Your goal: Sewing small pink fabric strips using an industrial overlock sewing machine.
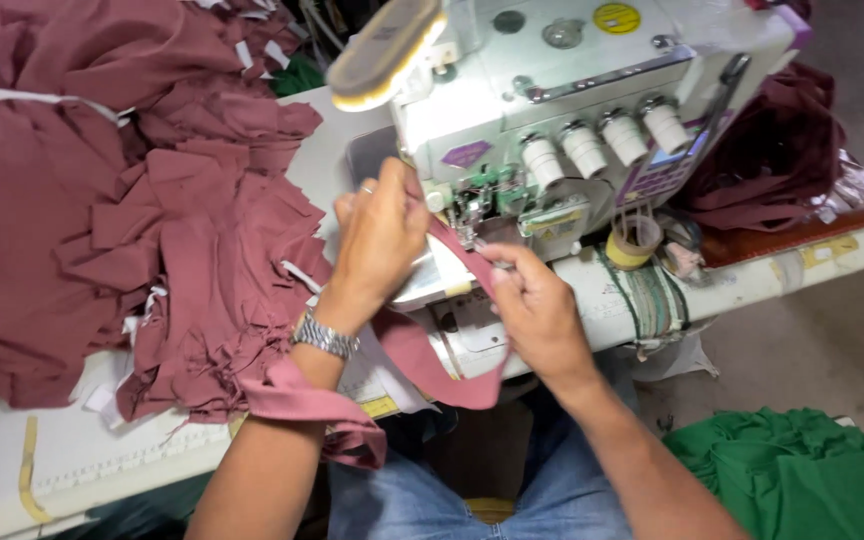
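Both hands work at the front of a white sewing machine [592,90] on a pale table [102,450]. The left hand [377,240], with a ring on one finger and a metal watch [324,337] at the wrist, is curled with its fingers pressed together around the upper end of a narrow maroon strip [452,245] of cloth, right beside the needle area. The right hand [537,305] sits just below and to the right of it, thumb and fingers pinching the same strip where it comes off the machine bed. Between the two hands the strip runs at a slant, held fairly taut; below the right hand it loops down in front of the table edge, swings back under the left forearm and drapes over that arm in a bunched fold near the lap. To the left of the left hand lies a big heap of cut maroon pieces [152,220], touching the table and spreading far past it. Four thread knobs [602,140] line the machine front. Green cloth [802,470] lies on the floor at lower right, well apart from the hands
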